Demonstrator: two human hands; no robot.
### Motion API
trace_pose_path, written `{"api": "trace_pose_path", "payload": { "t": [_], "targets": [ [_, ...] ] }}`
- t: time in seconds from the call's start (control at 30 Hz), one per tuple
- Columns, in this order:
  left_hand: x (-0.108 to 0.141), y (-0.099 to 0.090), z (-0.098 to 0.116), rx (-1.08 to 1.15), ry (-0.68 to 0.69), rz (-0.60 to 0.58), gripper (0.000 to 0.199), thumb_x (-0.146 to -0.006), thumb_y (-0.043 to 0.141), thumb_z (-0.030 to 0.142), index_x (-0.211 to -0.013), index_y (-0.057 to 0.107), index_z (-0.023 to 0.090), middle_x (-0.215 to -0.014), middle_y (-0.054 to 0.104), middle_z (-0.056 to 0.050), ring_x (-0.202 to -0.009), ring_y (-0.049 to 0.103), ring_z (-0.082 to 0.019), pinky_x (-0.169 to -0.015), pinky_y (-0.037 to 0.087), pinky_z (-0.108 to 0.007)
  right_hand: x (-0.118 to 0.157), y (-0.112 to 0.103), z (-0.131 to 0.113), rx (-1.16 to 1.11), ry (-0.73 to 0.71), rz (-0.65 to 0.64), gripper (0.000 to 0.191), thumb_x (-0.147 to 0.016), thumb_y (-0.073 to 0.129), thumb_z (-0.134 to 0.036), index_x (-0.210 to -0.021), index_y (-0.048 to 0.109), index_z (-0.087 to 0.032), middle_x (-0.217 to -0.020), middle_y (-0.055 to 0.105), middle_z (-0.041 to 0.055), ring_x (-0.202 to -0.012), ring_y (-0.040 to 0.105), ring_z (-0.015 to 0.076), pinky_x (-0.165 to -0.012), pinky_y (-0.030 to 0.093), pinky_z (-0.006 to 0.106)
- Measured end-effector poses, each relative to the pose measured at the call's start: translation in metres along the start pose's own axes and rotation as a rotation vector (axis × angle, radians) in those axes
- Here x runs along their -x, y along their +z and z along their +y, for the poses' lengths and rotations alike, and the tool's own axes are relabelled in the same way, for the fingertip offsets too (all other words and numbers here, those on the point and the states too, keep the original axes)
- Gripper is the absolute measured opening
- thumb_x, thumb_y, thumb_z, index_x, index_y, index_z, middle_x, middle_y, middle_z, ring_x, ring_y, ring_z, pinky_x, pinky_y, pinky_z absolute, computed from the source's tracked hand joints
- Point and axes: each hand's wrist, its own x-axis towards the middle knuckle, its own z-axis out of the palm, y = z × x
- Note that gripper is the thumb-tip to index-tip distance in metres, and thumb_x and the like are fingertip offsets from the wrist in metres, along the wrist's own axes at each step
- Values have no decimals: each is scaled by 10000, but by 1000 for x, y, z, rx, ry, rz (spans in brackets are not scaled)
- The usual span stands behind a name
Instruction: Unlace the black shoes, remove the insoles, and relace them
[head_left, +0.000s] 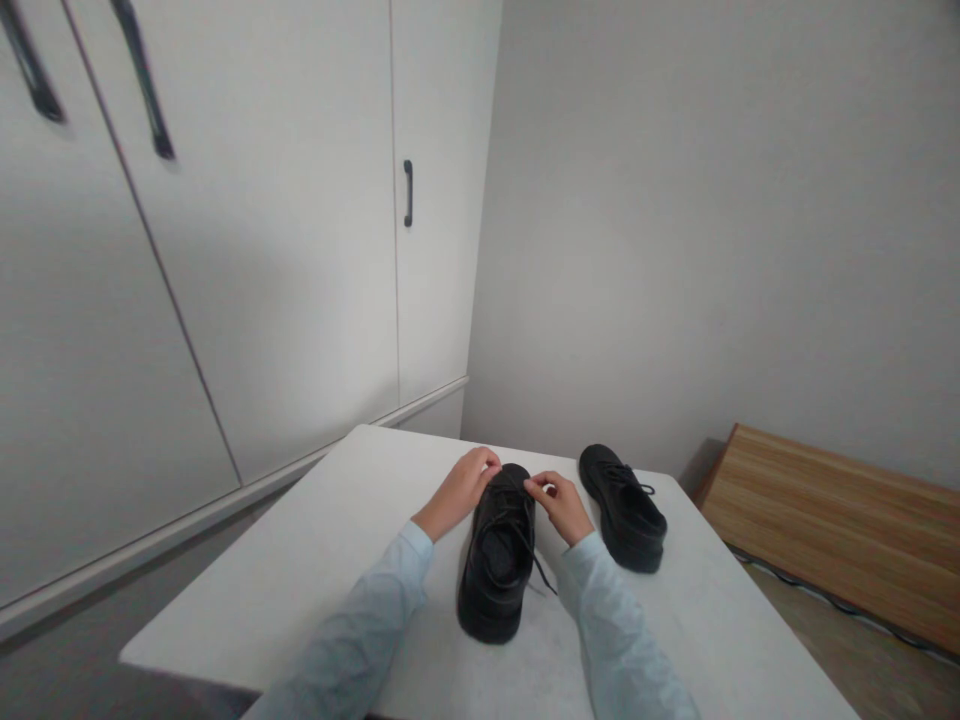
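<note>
A black lace-up shoe stands on the white table with its toe pointing away from me and its heel nearest. My left hand is at the left side of the toe, fingers drawn together in a pinch; what is between them is too small to make out. On the other side, my right hand pinches with thumb and forefinger by the front lacing, seemingly on the shoelace. A loose end of the black shoelace trails over the right side toward the table. The second black shoe rests to the right of my right hand.
The white table carries both shoes. Behind it on the left are white cupboards with dark handles, and a grey wall rises at the back. A wood-grain piece of furniture stands at the right, with a dark cable along it.
</note>
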Motion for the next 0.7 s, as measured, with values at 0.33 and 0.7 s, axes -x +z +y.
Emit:
{"api": "trace_pose_path", "payload": {
  "t": [0.33, 0.7],
  "targets": [
    [-1, -5, 6, 876, -223, 40, 276, -867, 481, 462, -867, 415, 194, -813, 642, -25, -807, 644, -162, -829, 488, -366, 0, 2, 2, -47, 42, -65, 282, -664, 644, -472, -701, 676, -195, -693, 583, 29, -507, 443, 113, -430, 328, 225],
    [1, -8, 7, 1060, -312, 124, 283, -847, 525, 443, -828, 409, 185, -658, 455, 61, -544, 426, -59, -598, 498, -252, 7, -3, -9, -471, 250, -137, 412, -629, 686, -532, -608, 481, -175, -514, 323, -84, -445, 245, 46, -403, 130, 179]
  ]
}}
